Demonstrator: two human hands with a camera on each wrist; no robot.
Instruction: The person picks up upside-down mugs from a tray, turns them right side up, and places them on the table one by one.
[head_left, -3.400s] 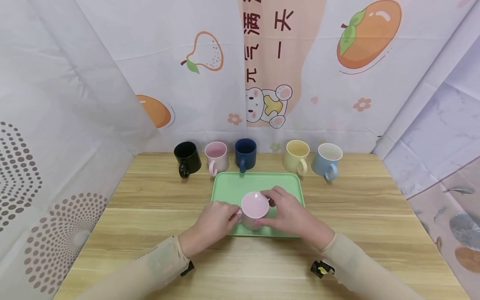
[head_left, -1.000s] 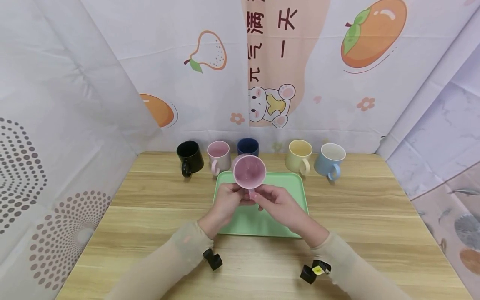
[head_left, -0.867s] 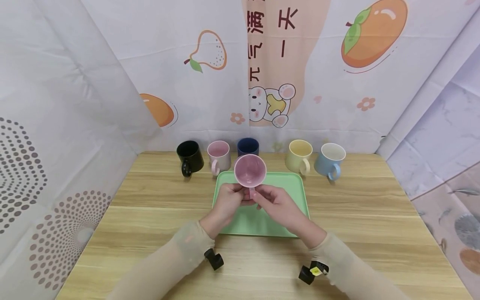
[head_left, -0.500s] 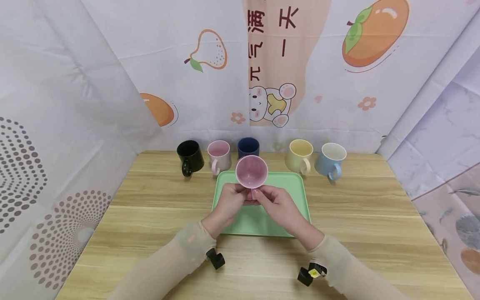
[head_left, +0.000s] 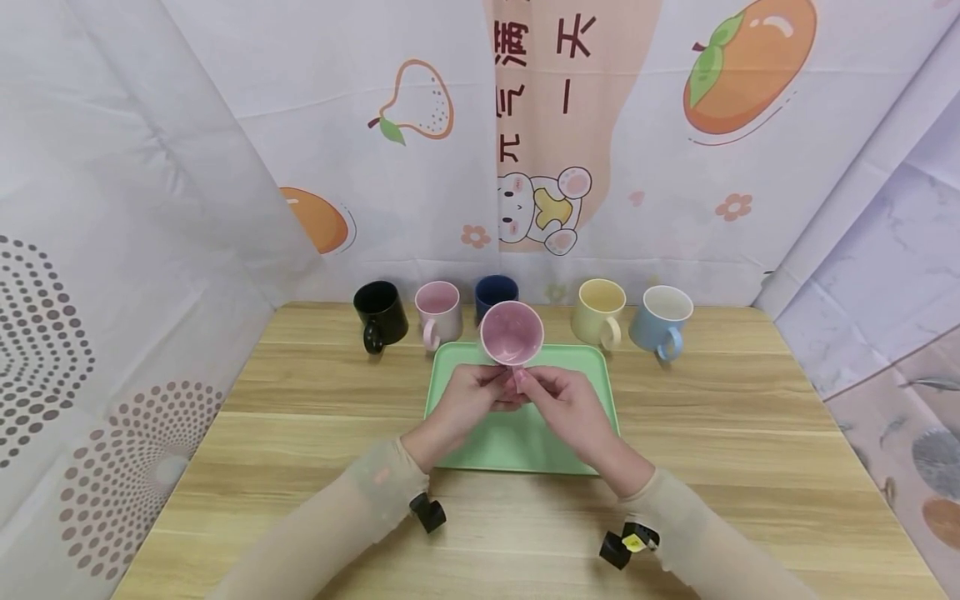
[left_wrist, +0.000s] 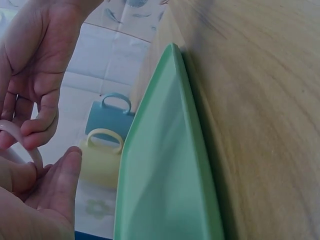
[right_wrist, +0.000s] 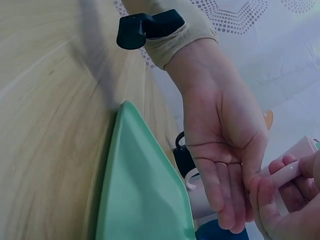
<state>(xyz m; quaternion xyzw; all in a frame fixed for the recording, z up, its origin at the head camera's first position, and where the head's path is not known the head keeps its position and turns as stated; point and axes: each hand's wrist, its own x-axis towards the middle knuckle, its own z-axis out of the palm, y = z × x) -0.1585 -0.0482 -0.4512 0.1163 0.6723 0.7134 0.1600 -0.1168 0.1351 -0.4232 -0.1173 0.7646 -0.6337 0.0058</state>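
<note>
A pink mug (head_left: 512, 333) is held up above the green tray (head_left: 517, 450), its mouth tilted toward the head camera and its handle pointing at me. My left hand (head_left: 461, 408) pinches the handle from the left, its other fingers fairly straight in the right wrist view. From the right, my right hand (head_left: 577, 417) grips the same handle between thumb and fingers. The mug handle (left_wrist: 22, 140) shows between both hands in the left wrist view. Most of the mug's outer wall is hidden in the head view.
Along the back of the wooden table (head_left: 315, 400) stand a black mug (head_left: 382, 317), another pink mug (head_left: 441, 315), a dark blue mug (head_left: 495, 292) partly covered by the raised one, a yellow mug (head_left: 596, 312) and a light blue mug (head_left: 656, 321). A printed curtain (head_left: 435, 192) hangs behind.
Earlier the pink mug was upright at the tray, left hand by its handle, right hand at its side. It was lifted, turned and tilted; lately it shifted slightly up and right.
</note>
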